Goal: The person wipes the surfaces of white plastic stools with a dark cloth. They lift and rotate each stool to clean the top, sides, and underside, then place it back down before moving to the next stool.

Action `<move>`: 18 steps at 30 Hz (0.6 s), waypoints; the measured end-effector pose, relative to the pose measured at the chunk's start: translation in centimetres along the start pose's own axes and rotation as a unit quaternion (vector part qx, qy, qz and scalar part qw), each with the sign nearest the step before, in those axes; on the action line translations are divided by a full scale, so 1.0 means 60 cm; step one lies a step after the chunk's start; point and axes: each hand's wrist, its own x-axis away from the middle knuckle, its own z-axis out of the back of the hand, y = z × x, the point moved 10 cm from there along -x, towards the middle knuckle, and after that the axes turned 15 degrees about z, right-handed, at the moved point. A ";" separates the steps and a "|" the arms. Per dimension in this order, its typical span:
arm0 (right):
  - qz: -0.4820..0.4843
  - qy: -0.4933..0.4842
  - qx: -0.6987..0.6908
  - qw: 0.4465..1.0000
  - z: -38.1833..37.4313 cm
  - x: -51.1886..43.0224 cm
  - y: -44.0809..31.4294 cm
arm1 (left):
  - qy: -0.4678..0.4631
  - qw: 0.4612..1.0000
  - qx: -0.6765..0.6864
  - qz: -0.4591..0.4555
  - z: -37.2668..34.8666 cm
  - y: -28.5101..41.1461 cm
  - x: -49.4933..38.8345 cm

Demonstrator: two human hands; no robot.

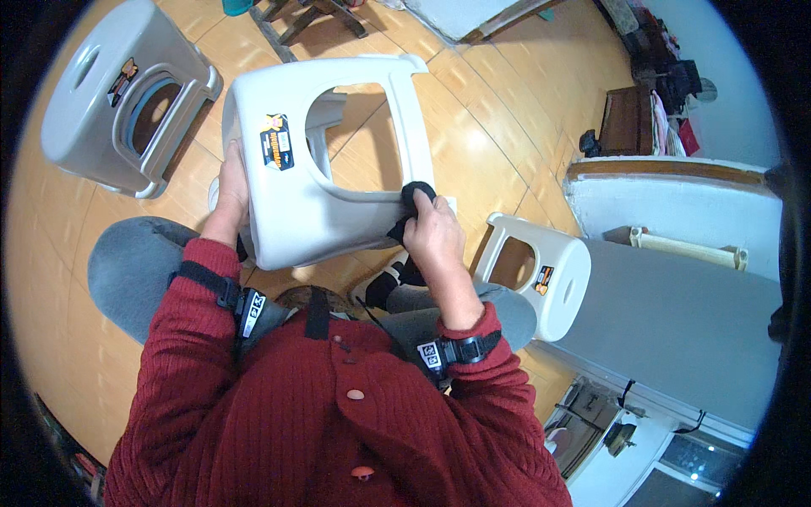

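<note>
A white plastic stool [298, 222] is held tilted on its side before my knees, its seat turned to the left. My left hand [233, 184] grips it at the seat end; most of the fingers are hidden behind the plastic. In my right hand [434, 231] is a black cloth [418, 189], pressed against the stool's leg near the lower corner of the side opening. A sticker [277, 142] with writing and a cartoon figure is on the stool's side wall.
Another white plastic stool [95, 95] stands at the upper left, and a smaller cream stool [564, 291] is by my right knee. Beyond it is a grey flat surface [684, 329]. Wooden furniture legs [310, 22] show at the top, on the tiled floor [488, 120].
</note>
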 end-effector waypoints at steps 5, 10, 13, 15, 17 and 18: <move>0.034 -0.022 0.064 0.997 0.023 -0.089 -0.016 | -0.010 1.000 0.011 0.002 -0.002 0.005 0.004; 0.055 -0.020 0.107 0.993 0.025 -0.203 -0.024 | -0.002 1.000 0.007 0.013 0.000 0.000 0.010; 0.070 -0.040 0.138 0.987 0.018 -0.274 -0.027 | -0.007 1.000 0.004 0.015 0.002 -0.005 0.004; 0.072 -0.041 0.152 0.985 0.018 -0.320 -0.033 | -0.006 1.000 0.003 0.017 0.004 -0.009 -0.006; 0.051 -0.062 0.156 0.985 0.017 -0.361 -0.029 | -0.003 0.999 -0.006 0.033 0.007 -0.017 -0.018; 0.030 -0.104 0.167 0.980 0.011 -0.377 -0.021 | 0.008 0.999 -0.028 0.019 0.010 -0.019 -0.018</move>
